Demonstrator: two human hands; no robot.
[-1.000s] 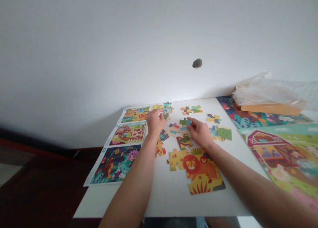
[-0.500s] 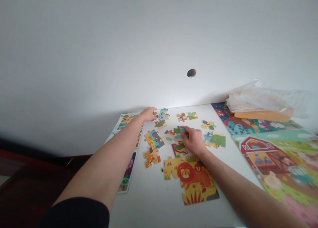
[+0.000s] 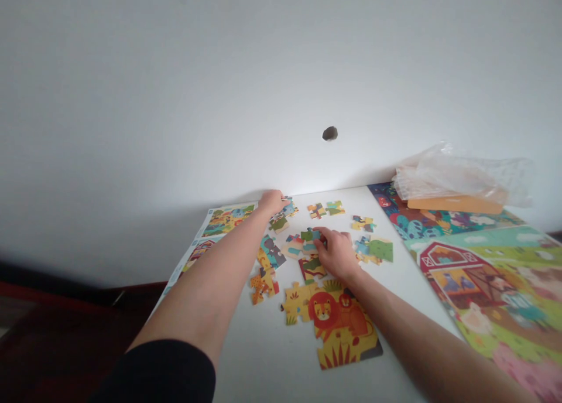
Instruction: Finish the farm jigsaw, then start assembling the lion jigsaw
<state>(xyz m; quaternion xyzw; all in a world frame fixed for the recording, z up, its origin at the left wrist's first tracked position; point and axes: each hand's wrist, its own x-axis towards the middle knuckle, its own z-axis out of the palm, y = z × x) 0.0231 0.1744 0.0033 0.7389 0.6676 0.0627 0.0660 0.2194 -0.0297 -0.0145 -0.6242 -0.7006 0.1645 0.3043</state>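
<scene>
At the back of the white table point(image 3: 272, 356), my left hand point(image 3: 272, 201) is closed, its thumb and fingers on a blue puzzle piece point(image 3: 290, 206) in a small overlapping pile. Part of that grip is hidden. My right hand point(image 3: 337, 250) pinches a green-and-blue puzzle piece point(image 3: 309, 235) over other loose pieces near the middle. Below it lies a joined lion section point(image 3: 340, 315), with a yellow grass piece attached at its left. Between my forearms are elephant pieces point(image 3: 273, 252) and giraffe pieces point(image 3: 262, 287).
Loose pieces point(image 3: 327, 208) lie towards the wall, and a green hill piece point(image 3: 381, 249) is right of my right hand. A picture sheet point(image 3: 228, 218) is under my left arm. At right are a farm puzzle point(image 3: 496, 291), an orange board point(image 3: 456, 204) and clear plastic bags point(image 3: 461, 171).
My left hand has shifted right onto the blue pieces, and its fingers have drawn together. My right hand keeps nearly the same place at the green-and-blue piece. The view has turned slightly.
</scene>
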